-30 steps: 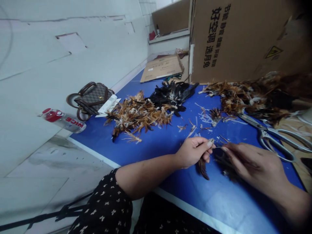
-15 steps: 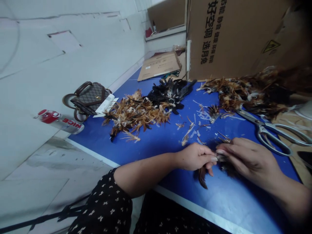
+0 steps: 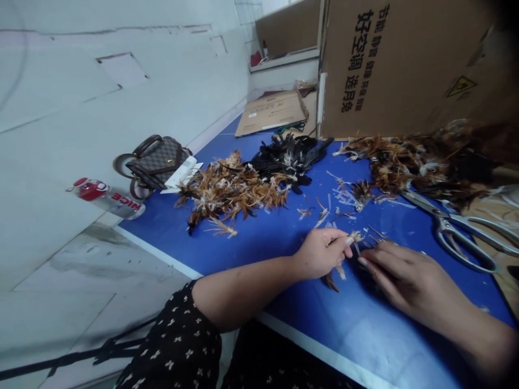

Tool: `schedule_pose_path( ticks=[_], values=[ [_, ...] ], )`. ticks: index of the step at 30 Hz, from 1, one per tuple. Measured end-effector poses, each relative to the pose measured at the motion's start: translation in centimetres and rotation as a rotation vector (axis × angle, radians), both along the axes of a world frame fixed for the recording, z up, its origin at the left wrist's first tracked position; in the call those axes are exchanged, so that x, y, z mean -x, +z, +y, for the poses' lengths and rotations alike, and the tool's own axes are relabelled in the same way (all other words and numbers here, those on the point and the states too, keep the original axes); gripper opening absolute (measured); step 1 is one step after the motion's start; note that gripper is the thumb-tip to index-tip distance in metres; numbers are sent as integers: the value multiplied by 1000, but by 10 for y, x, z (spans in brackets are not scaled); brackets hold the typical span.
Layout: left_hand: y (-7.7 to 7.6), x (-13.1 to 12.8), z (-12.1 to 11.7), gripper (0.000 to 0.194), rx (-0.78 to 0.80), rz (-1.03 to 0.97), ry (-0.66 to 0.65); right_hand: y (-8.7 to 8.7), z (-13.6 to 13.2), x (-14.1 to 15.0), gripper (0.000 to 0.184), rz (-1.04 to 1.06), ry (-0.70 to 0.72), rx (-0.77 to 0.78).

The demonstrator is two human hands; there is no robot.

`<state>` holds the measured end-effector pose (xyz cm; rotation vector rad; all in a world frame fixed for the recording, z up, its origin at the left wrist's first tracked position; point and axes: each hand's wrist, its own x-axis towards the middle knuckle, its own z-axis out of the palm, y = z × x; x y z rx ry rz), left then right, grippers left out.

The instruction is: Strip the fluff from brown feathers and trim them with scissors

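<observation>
My left hand (image 3: pixel 322 251) rests on the blue table (image 3: pixel 284 243) with its fingers pinched on a small brown feather (image 3: pixel 356 236); more feather tips (image 3: pixel 330 281) stick out under its palm. My right hand (image 3: pixel 399 270) lies just to the right, fingers curled over a dark bunch of feathers (image 3: pixel 367 265), fingertips close to the left thumb. Cut quill scraps (image 3: pixel 338 194) are scattered just beyond both hands.
A brown feather pile (image 3: pixel 231 189) and a black feather pile (image 3: pixel 290 154) lie at the middle back. More brown feathers (image 3: pixel 409 159) lie at the right by large scissors (image 3: pixel 458 227). A cardboard box (image 3: pixel 405 59), a handbag (image 3: pixel 156 162) and a bottle (image 3: pixel 107 197) stand around.
My left hand has lifted its pinch upward and away from my right fingertips, pulling a small feather clear of the dark bunch. My right hand has stayed over that bunch.
</observation>
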<state>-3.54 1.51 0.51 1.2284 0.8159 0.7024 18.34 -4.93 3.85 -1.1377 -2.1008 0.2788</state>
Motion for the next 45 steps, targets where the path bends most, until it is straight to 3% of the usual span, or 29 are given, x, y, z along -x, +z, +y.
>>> schedule_pose_path(
  ticks=[3,6,8,10,13,17,22,25,33,39,45],
  values=[
    [-2,3,1,32,-307,176,-34,6,-2,1,19,-98,129,-30],
    [1,8,2,23,-665,287,-240,14,-1,-4,16,-46,143,-45],
    [4,9,2,23,-798,307,-408,16,1,-7,14,30,156,-8],
    [8,9,0,22,-840,258,-462,16,3,-9,14,108,143,45],
    [15,8,-4,23,-766,152,-285,13,5,-9,19,166,76,107],
    [23,6,-7,32,-526,154,-26,7,2,-2,16,145,36,112],
    [14,-1,-10,36,-151,26,-5,4,-3,11,14,111,78,66],
    [9,-5,-13,44,-30,-31,8,5,-6,18,15,133,84,69],
    [16,-5,-16,33,-144,-57,135,3,-16,32,17,153,50,14],
    [5,-10,-13,28,-213,-36,169,0,-17,36,19,116,37,-51],
    [2,-5,-6,32,-443,217,112,-3,-11,27,16,-5,16,-108]
  ],
)
